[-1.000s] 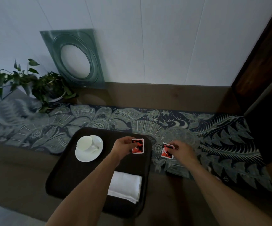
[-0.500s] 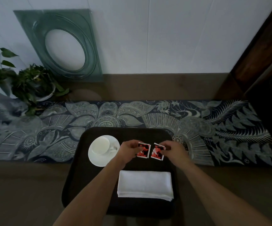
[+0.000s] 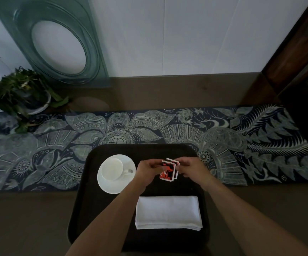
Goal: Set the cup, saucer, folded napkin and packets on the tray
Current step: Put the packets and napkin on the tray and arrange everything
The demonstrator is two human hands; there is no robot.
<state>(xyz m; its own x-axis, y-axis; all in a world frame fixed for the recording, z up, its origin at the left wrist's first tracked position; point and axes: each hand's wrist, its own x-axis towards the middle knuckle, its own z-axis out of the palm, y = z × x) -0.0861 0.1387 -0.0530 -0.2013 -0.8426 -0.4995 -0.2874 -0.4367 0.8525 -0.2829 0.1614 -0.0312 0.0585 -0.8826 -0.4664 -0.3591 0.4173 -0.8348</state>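
Head view: the packets (image 3: 168, 169) sit gathered in a small overlapping stack between the two hands, over the far half of the tray (image 3: 86, 209). Taking the folded napkin (image 3: 168, 212) as landmark, the stack lies just beyond its far edge and near its middle, with the long axis of the top packet running roughly away from the person. The left hand (image 3: 147, 170) pinches the stack from its left side, the right hand (image 3: 191, 168) from its right; both are closed narrowly on the packets, and neither is clearly nearer. Whether the stack already touches the tray floor cannot be told. The cup (image 3: 112, 169) stands on the saucer (image 3: 116, 185), beyond the napkin and to its left, just beside the left hand.

Against half a second ago, the two packets, then side by side with one in each hand, are now brought together into one stack, and the hands have closed in toward each other. What is left, I judge, is to lay the stack down beyond the napkin.
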